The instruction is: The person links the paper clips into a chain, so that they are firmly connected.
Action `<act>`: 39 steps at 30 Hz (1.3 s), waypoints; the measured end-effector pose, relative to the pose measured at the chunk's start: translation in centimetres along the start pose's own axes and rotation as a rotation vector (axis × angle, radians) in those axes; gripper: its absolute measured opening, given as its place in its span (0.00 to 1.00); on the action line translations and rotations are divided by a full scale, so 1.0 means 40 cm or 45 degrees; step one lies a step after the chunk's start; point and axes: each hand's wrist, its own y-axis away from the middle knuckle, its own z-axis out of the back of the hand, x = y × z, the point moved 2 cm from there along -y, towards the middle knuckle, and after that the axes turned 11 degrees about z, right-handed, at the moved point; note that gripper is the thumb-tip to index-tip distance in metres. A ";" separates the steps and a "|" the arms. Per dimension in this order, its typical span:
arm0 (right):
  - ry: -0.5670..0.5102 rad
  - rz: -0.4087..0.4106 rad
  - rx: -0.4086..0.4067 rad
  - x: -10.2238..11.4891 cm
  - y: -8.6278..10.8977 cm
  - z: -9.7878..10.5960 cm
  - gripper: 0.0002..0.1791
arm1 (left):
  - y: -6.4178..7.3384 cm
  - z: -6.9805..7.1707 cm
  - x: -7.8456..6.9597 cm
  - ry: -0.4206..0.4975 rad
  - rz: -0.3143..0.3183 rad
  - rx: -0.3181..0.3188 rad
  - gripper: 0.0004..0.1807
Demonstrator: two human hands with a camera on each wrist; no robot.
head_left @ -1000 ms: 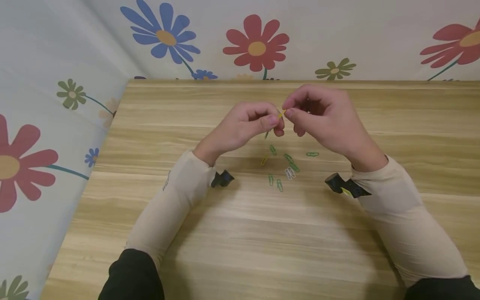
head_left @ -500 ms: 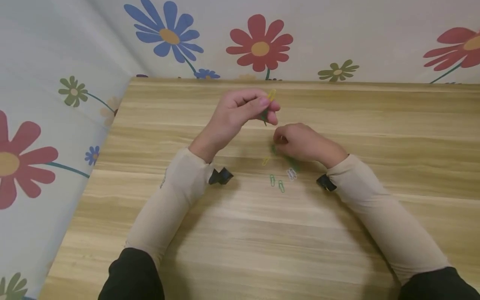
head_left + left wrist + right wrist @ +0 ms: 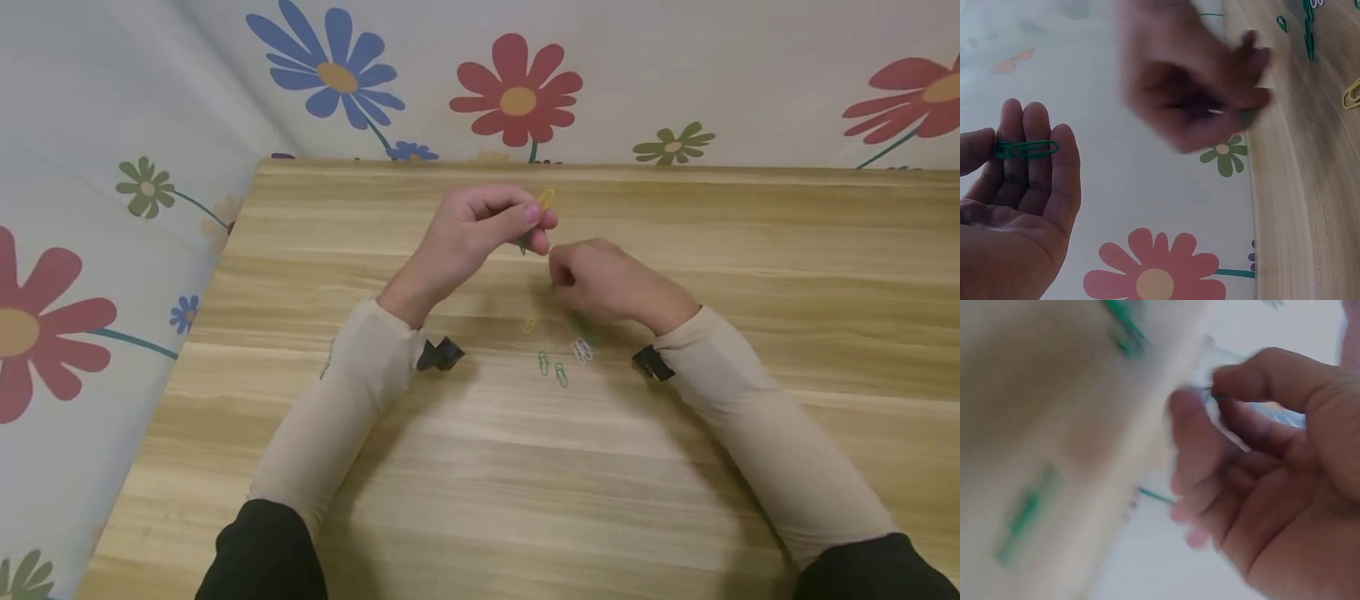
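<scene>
My left hand (image 3: pixel 480 218) is raised over the far part of the table and pinches linked paper clips between thumb and fingers. A yellow paper clip (image 3: pixel 548 198) sticks up from the fingertips. Below it, a green paper clip (image 3: pixel 1038 147) lies across the fingers in the left wrist view. My right hand (image 3: pixel 611 279) is just below and right of the left hand, fingers curled. Its thumb and index finger pinch a green paper clip (image 3: pixel 1219 397), mostly hidden and blurred in the wrist views.
On the wooden table (image 3: pixel 480 483) lie white paper clips (image 3: pixel 582 350), two green paper clips (image 3: pixel 561 375) nearer me and a yellow paper clip (image 3: pixel 530 324). More green paper clips (image 3: pixel 1309 31) sit partly behind the right hand. A flowered cloth (image 3: pixel 405 50) hangs behind the table.
The hands were together at the yellow paper clip. My right hand dropped to the table, took a green paper clip and rose slightly. My left hand shifted a little left.
</scene>
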 end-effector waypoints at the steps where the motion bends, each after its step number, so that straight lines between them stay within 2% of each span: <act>1: -0.047 -0.007 -0.055 0.004 0.008 0.019 0.04 | 0.000 0.000 0.001 -0.011 0.000 -0.001 0.09; 4: -0.202 -0.055 -0.211 0.026 0.039 0.076 0.01 | 0.000 -0.002 0.002 -0.032 -0.023 0.003 0.09; 7: -0.359 -0.070 -0.368 0.048 0.068 0.116 0.05 | 0.001 -0.007 0.003 -0.082 -0.059 0.021 0.11; 10: -0.454 0.008 -0.550 0.068 0.087 0.137 0.07 | 0.002 -0.013 0.006 -0.142 -0.065 0.050 0.13; 13: -0.483 0.116 -0.693 0.085 0.093 0.144 0.08 | 0.006 -0.019 0.006 -0.190 -0.040 0.075 0.15; 16: -0.474 0.159 -0.752 0.101 0.093 0.143 0.09 | 0.009 -0.024 0.005 -0.270 0.009 0.074 0.15; 20: -0.402 0.171 -0.750 0.119 0.096 0.139 0.11 | 0.013 -0.031 0.001 -0.441 0.063 0.034 0.14; 24: -0.203 0.297 -0.755 0.128 0.097 0.135 0.11 | 0.013 -0.032 -0.010 -0.597 0.089 -0.020 0.14; 28: -0.022 0.428 -0.782 0.135 0.094 0.132 0.11 | 0.010 -0.025 -0.019 -0.674 0.116 -0.056 0.15; 31: 0.012 0.446 -0.798 0.136 0.097 0.136 0.10 | 0.006 -0.019 -0.020 -0.672 0.133 -0.051 0.17; 33: -0.009 0.430 -0.811 0.135 0.103 0.142 0.10 | 0.005 -0.015 -0.016 -0.631 0.148 -0.028 0.17; 36: -0.057 0.422 -0.839 0.133 0.113 0.153 0.09 | 0.002 -0.012 -0.002 -0.494 0.139 0.054 0.17; 39: -0.081 0.433 -0.855 0.133 0.119 0.159 0.10 | -0.002 -0.012 0.017 -0.291 0.118 0.172 0.16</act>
